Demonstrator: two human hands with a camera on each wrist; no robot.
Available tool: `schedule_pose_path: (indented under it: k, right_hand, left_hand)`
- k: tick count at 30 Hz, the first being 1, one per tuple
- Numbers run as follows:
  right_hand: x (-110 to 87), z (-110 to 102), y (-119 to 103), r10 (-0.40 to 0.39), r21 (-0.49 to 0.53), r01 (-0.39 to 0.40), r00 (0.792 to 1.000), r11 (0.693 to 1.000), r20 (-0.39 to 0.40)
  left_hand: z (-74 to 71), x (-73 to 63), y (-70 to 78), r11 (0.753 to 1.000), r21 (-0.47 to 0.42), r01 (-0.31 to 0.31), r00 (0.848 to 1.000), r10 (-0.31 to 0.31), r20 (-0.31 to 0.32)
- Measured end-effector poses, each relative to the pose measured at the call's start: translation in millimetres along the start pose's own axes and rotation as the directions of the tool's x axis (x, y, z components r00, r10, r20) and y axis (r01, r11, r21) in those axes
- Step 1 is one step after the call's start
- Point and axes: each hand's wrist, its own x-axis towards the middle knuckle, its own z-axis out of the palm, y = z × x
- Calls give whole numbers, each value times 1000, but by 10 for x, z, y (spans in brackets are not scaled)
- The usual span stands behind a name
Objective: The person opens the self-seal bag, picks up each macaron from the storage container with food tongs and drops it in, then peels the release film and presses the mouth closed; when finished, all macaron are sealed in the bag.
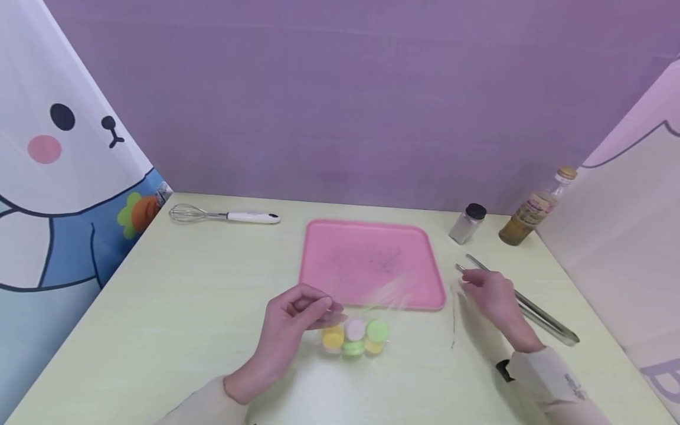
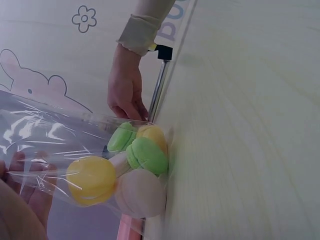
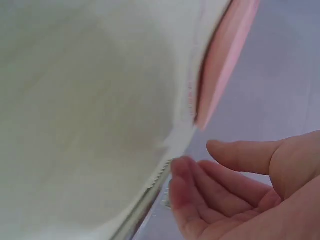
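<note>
My left hand (image 1: 284, 324) pinches the upper part of a clear plastic bag (image 2: 45, 125) between thumb and fingers. Yellow, green and pale pink macarons (image 1: 355, 330) are bunched in its bottom, just in front of the pink tray (image 1: 366, 262). On the right, my right hand (image 1: 494, 298) hovers over the metal tongs (image 1: 549, 321), overlapping them in the head view. Its thumb stands apart from the loosely bent fingers (image 3: 200, 195), with nothing between them. The serrated tip of the tongs shows right beside these fingertips. A thin clear strip (image 1: 454, 319) lies between tray and tongs.
Behind the tongs stand a small black-capped jar (image 1: 467, 224) and a corked glass bottle (image 1: 531, 212) of brown liquid. A whisk (image 1: 225, 215) with a white handle lies at the back left. Purple cloth (image 1: 340, 106) hangs along the table's far edge.
</note>
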Motion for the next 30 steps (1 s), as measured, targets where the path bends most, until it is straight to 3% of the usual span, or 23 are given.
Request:
schedule_pose_path:
  k: [4, 6, 9, 12, 15, 19, 27, 30]
  right_hand:
    - [-68, -4, -185, -77, 137, 81, 997, 987, -31]
    - [-123, 7, -306, -178, 272, 178, 984, 946, -25]
    - [-224, 32, -495, -361, 505, 307, 933, 807, 10]
    - [-320, 56, -672, -498, 673, 348, 866, 652, 35]
    - [-388, 94, -814, -560, 725, 378, 828, 576, 12]
    - [-423, 150, -943, -546, 704, 422, 836, 572, -58]
    - [-437, 256, -1086, -417, 619, 411, 897, 669, -145]
    - [-454, 288, -1118, -369, 607, 391, 914, 692, -167]
  left_hand:
    - [3, 4, 0, 1000, -28, -8, 1000, 8, 6]
    - [4, 4, -2, 999, -34, -14, 1000, 14, 5]
    - [8, 5, -4, 999, -29, -22, 1000, 22, 1]
    - [5, 2, -7, 999, -23, -30, 1000, 30, 1]
    - [0, -1, -10, 999, -17, -36, 999, 36, 1]
    - [2, 1, -12, 999, 4, -45, 999, 45, -8]
    - [-14, 0, -27, 997, 32, -73, 997, 74, -37]
    - [-17, 0, -28, 995, 49, -87, 995, 89, -53]
